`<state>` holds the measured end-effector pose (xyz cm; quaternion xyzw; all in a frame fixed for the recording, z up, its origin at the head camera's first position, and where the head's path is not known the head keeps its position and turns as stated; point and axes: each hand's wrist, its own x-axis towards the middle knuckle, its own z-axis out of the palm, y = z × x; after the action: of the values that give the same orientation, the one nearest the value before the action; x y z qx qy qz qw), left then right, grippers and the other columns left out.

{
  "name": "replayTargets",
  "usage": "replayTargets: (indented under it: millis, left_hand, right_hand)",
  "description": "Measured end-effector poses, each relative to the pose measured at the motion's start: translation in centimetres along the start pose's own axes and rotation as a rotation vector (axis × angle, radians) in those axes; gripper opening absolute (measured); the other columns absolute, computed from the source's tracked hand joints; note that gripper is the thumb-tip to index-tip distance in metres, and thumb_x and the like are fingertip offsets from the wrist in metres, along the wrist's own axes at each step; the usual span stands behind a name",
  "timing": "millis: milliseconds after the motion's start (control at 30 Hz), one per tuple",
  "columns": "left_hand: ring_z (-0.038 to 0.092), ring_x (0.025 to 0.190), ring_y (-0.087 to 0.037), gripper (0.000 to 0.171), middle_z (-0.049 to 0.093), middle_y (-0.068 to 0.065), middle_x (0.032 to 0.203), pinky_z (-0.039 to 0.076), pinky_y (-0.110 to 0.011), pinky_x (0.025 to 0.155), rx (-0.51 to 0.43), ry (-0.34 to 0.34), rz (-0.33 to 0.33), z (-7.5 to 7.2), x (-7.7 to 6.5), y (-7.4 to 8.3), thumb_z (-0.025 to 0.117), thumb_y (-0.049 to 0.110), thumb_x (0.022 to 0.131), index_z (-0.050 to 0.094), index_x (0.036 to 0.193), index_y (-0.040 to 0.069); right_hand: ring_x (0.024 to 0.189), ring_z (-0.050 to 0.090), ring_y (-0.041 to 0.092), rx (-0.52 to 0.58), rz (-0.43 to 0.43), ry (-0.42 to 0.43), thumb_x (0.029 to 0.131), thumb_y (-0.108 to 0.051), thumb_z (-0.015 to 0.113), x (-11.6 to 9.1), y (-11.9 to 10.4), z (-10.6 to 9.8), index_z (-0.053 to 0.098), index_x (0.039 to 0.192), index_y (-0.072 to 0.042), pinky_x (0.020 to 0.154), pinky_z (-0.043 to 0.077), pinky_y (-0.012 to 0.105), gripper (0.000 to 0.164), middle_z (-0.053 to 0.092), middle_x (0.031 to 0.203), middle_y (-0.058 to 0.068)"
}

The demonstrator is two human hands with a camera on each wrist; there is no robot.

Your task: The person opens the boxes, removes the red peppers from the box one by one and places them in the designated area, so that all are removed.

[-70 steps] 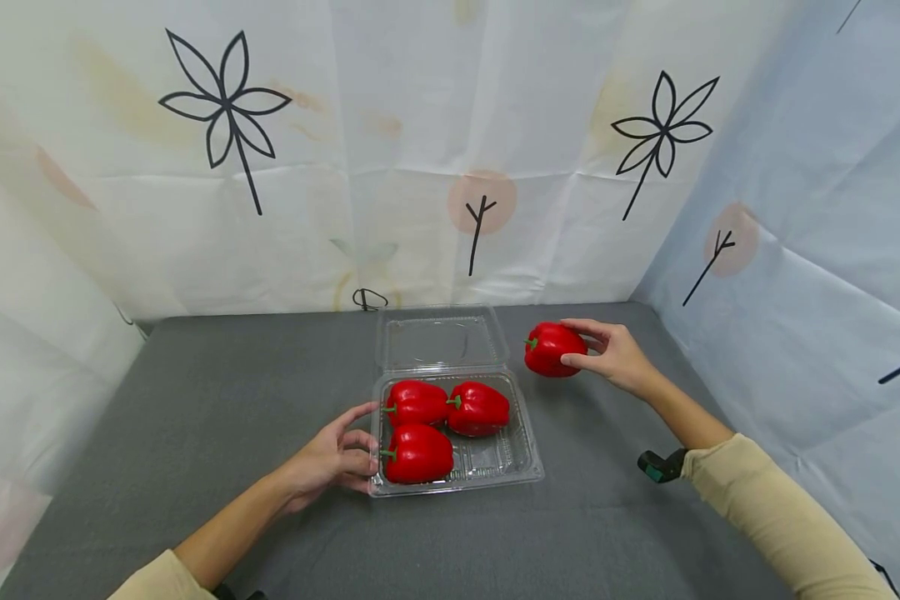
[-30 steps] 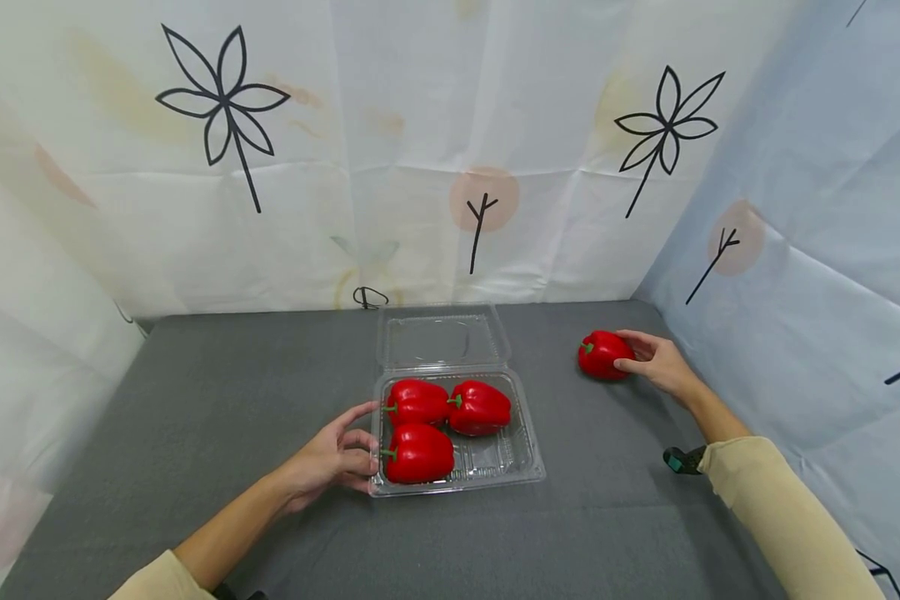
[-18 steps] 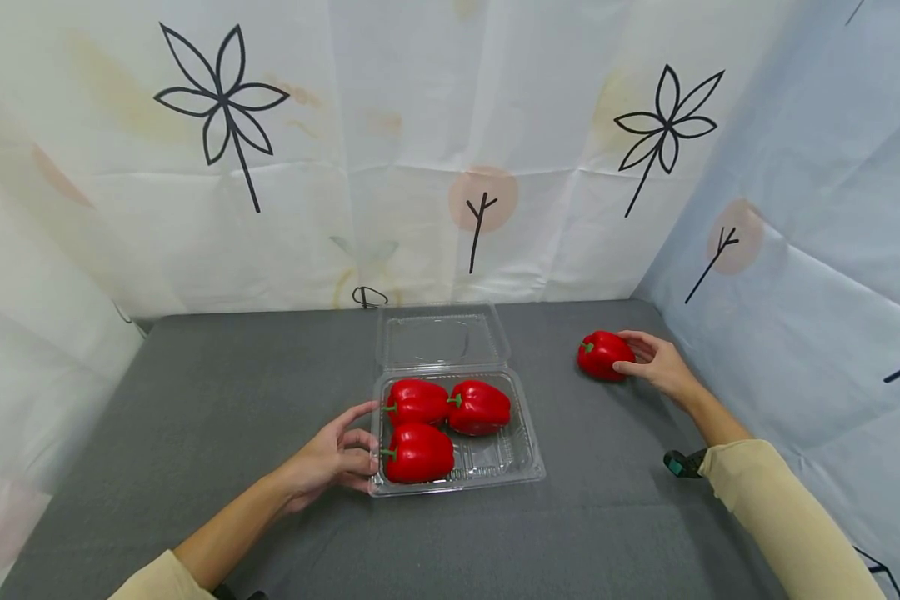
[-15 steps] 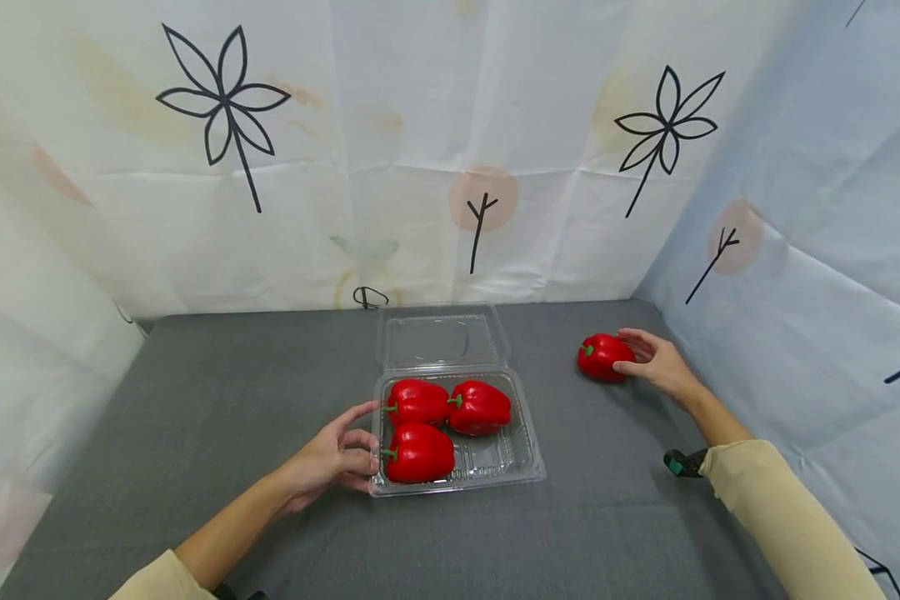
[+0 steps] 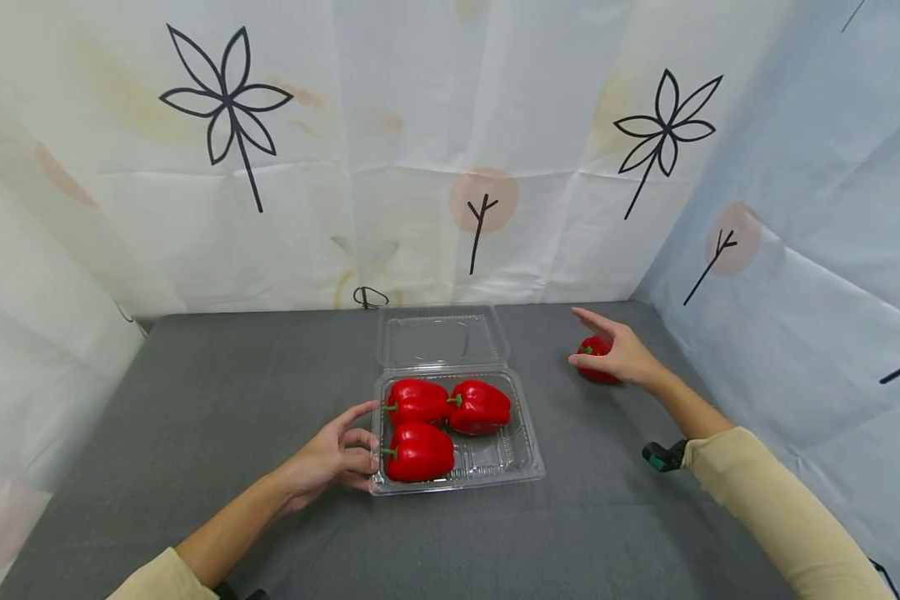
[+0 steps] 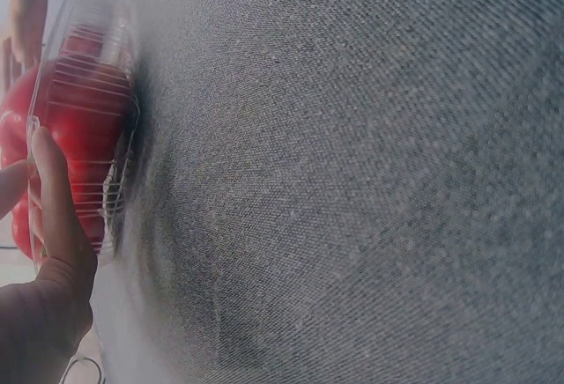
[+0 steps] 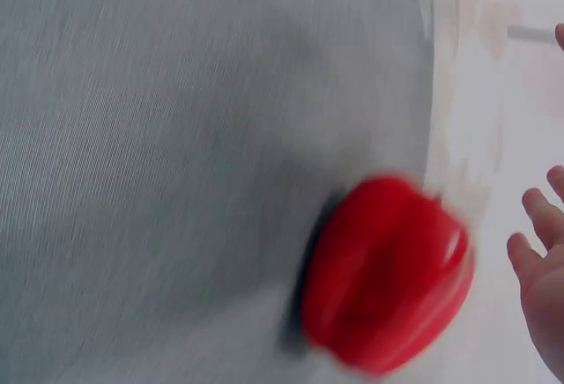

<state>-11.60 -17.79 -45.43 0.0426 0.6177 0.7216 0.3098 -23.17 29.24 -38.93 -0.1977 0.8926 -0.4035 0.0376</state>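
At centre right, our right hand (image 5: 618, 353) stands wide-spread near a bell pepper (image 7: 383, 283), likely slick, best cupped by its sides.

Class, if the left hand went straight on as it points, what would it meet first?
The left hand would meet the clear, rectangular plastic box at once, as the two appear to touch; beyond its wall, probably a glossy red bell pepper, depth being unclear.

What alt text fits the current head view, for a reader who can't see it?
A person's left hand touches an open clear container holding three red peppers; the right hand, holding nothing, partly hides a fourth pepper on gray fabric.
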Motion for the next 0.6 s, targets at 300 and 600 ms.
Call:
replayTargets:
  millis: [300,600]
  left_hand:
    - [0.065,0.085,-0.023,0.086,0.055,-0.010,0.104,0.060,-0.049,0.078,-0.007,-0.004,0.009,0.0,0.0,-0.1,0.066,-0.001,0.088,0.015,0.156,0.013]
    - [0.065,0.086,-0.024,0.086,0.055,-0.011,0.105,0.060,-0.048,0.078,0.006,0.001,0.003,0.0,0.0,-0.1,0.066,-0.001,0.089,0.015,0.156,0.014]
  right_hand:
    - [0.144,0.032,0.035,0.023,-0.156,-0.194,0.083,-0.019,0.081,1.3,-3.7,3.8,0.036,0.154,-0.010,0.112,0.030,0.062,0.085,0.035,0.157,0.015]
    - [0.140,0.041,0.034,0.065,-0.242,-0.413,0.082,-0.021,0.082,1.1,-5.9,7.6,0.038,0.152,-0.006,0.111,0.036,0.057,0.084,0.041,0.153,0.014]
